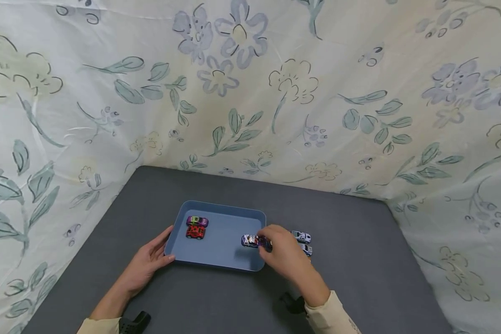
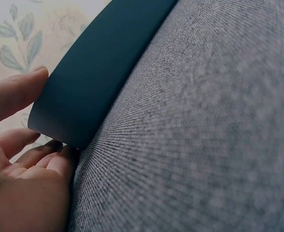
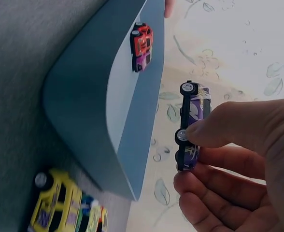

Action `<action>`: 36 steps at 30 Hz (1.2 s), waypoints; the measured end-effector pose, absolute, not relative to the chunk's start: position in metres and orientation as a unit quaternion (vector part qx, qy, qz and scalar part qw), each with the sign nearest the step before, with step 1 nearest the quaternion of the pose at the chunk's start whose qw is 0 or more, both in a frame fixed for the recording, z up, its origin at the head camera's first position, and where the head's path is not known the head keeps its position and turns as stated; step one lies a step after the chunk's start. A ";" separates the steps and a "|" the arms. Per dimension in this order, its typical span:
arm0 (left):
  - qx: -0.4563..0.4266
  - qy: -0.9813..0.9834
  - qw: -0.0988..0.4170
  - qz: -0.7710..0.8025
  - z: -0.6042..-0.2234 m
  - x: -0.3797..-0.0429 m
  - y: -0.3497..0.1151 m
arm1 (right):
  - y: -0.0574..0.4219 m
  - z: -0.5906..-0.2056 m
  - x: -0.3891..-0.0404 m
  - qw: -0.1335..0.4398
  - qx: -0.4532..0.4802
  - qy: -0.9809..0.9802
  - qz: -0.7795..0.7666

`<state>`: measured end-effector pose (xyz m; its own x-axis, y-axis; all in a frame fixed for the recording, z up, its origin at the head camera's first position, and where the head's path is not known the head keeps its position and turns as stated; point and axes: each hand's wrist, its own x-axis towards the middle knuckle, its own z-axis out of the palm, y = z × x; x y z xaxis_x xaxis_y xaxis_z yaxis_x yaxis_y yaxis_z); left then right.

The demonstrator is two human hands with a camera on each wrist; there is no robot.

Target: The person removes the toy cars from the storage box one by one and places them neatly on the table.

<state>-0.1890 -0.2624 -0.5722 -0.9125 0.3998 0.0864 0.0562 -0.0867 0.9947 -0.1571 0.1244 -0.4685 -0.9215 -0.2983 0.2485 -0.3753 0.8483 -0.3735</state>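
Note:
My right hand [image 1: 281, 250] pinches a purple-and-white toy car [image 3: 195, 113] between thumb and fingers. The car [image 1: 249, 240] is held up over the right end of a shallow blue tray [image 1: 221, 208]. Inside the tray, toward its left side, a purple-and-green toy car [image 1: 197, 221] and a red toy car [image 1: 195, 232] sit side by side. At the tray's left end, my left hand [image 1: 148, 260] touches the wall, thumb at the near corner and fingers farther along. In the left wrist view the thumb [image 2: 21, 94] lies at the edge of the tray wall [image 2: 89, 72].
Pale toy cars [image 1: 302, 236] stand on the grey table [image 1: 350, 260] right of the tray, partly behind my right hand. The right wrist view shows a yellow toy car [image 3: 60, 203] outside the tray. Flowered cloth [image 1: 242, 116] hangs around the table's back and sides.

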 end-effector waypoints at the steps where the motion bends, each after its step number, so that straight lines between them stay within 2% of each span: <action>1: 0.172 0.664 0.120 0.718 -0.572 -0.189 -0.263 | 0.127 -0.469 -0.157 0.089 0.172 -0.959 0.209; 8: 0.187 0.647 0.118 0.729 -0.576 -0.188 -0.261 | 0.147 -0.468 -0.149 0.084 0.134 -0.966 0.204; 14: 0.193 0.636 0.133 0.735 -0.583 -0.188 -0.256 | 0.168 -0.470 -0.136 0.105 0.112 -0.968 0.198; 23: 0.189 0.646 0.120 0.729 -0.580 -0.191 -0.265 | 0.188 -0.473 -0.133 0.137 0.110 -0.965 0.194; 36: 0.199 0.665 0.105 0.712 -0.582 -0.193 -0.267 | 0.218 -0.471 -0.117 0.126 0.080 -0.973 0.174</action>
